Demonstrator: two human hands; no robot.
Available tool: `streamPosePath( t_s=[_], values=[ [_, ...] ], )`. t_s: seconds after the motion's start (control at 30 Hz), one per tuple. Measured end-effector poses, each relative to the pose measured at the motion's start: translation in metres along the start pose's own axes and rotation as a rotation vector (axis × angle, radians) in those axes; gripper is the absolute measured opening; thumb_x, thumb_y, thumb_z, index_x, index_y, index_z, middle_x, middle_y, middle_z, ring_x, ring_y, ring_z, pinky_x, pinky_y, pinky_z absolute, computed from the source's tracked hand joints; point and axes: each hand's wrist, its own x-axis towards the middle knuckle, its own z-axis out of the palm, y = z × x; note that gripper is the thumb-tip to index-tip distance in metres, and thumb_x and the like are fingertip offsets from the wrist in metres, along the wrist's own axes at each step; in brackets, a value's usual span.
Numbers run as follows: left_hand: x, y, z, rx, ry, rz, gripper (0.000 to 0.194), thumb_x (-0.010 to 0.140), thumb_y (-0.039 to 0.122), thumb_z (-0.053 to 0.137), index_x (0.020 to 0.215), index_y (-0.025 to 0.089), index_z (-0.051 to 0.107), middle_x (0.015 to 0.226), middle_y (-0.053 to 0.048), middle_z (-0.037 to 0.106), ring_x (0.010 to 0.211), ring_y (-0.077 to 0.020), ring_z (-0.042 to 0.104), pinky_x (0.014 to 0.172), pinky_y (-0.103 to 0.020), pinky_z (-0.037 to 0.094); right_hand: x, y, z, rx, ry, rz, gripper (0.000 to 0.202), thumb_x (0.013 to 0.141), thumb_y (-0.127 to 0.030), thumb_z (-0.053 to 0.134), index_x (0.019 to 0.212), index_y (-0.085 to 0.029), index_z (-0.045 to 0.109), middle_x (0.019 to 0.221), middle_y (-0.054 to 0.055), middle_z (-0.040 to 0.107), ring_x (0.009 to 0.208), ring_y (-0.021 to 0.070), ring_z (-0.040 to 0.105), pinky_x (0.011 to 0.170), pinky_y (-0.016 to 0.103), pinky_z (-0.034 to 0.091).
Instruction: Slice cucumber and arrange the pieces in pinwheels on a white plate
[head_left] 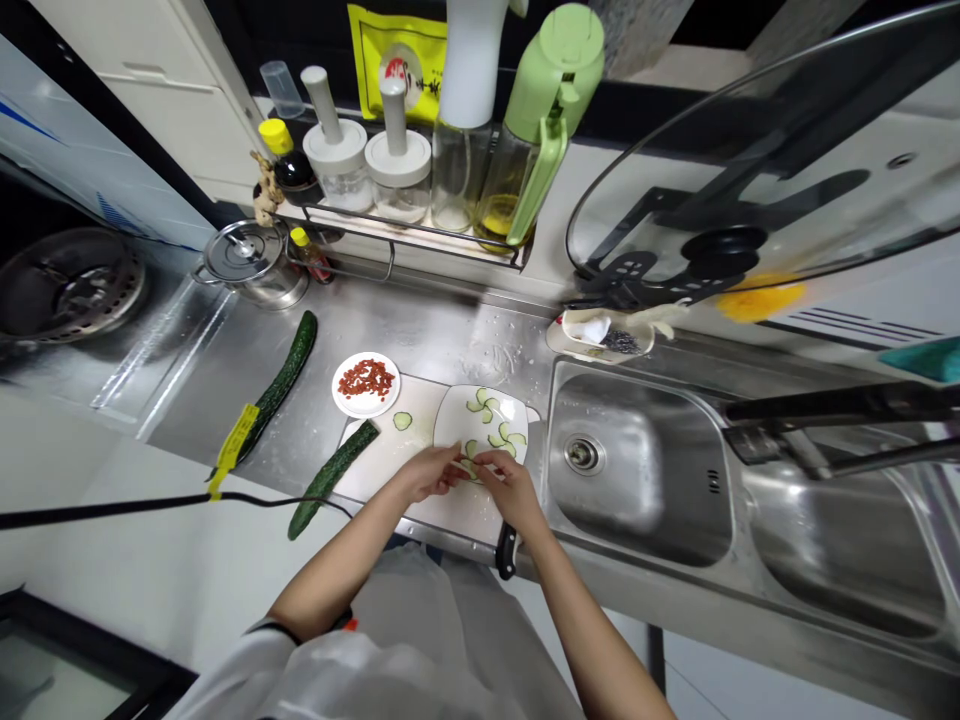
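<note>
Clock around the plate, 12 = away from the wearer. Cucumber slices (508, 440): thin, pale green flesh, darker green skin edge, bent into crescents and fanned in petal-like clusters. They're on a squarish, round-cornered white plate (450, 425): one cluster near 12, one near 4, one near 6-7 partly hidden by fingers. White gaps between clusters. Left hand (433, 472) comes in from 7-8, right hand (511, 485) from 5; fingertips curled close together above the 6-7 cluster. Can't tell whether either one grips a slice, too small and covered. Plate sits on a pale cutting board (382, 465). Loose slice (403, 421) on the board at 9, flat, roundish, pale with green edge. Cut cucumber (330, 485) at 8, dark and bumpy, upper end over the board. Black-handled knife (507, 552) at 5, handle by right wrist. Small white dish (364, 411) of red bits (365, 378) near 10. Longer cucumber (281, 385) past it, between 9 and 10. Lidded steel pot (274, 290) further out at 10. Steel sink (652, 500) at 3-4. Green-topped oil bottle (559, 75) on the rack between 12 and 1.
</note>
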Motion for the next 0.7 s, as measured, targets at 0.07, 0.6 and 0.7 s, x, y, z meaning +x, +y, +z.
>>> streamPosePath(
  t_s=[0.07,0.6,0.7],
  values=[
    [0.003,0.000,0.001,-0.073,-0.040,0.009,0.055,0.059,0.057,0.072,0.089,0.012,0.061,0.066,0.000,0.059,0.049,-0.0042,0.043,0.048,-0.018,0.022,0.000,-0.003,-0.004,-0.012,-0.023,-0.025,0.020,0.078,-0.040,0.057,0.082,-0.023,0.067,0.083,0.003,0.066,0.085,0.0189,0.057,0.075,0.031,0.041],
    [0.014,-0.006,-0.001,0.183,0.222,0.400,0.020,0.061,0.026,0.069,0.078,0.014,0.065,0.065,0.002,0.061,0.059,-0.0077,0.052,0.056,-0.019,0.036,0.014,0.020,-0.014,-0.162,-0.042,0.038,0.024,0.079,-0.037,0.051,0.074,-0.019,0.067,0.074,0.004,0.066,0.075,0.0177,0.057,0.064,0.027,0.040],
    [0.014,-0.009,0.000,0.378,0.332,0.487,0.014,0.065,0.024,0.066,0.076,0.016,0.066,0.067,0.001,0.064,0.063,-0.0103,0.056,0.062,-0.021,0.041,0.018,0.021,-0.014,-0.320,-0.073,0.028,0.023,0.080,-0.033,0.049,0.071,-0.021,0.067,0.070,0.002,0.065,0.073,0.0166,0.054,0.065,0.026,0.037]
  ],
)
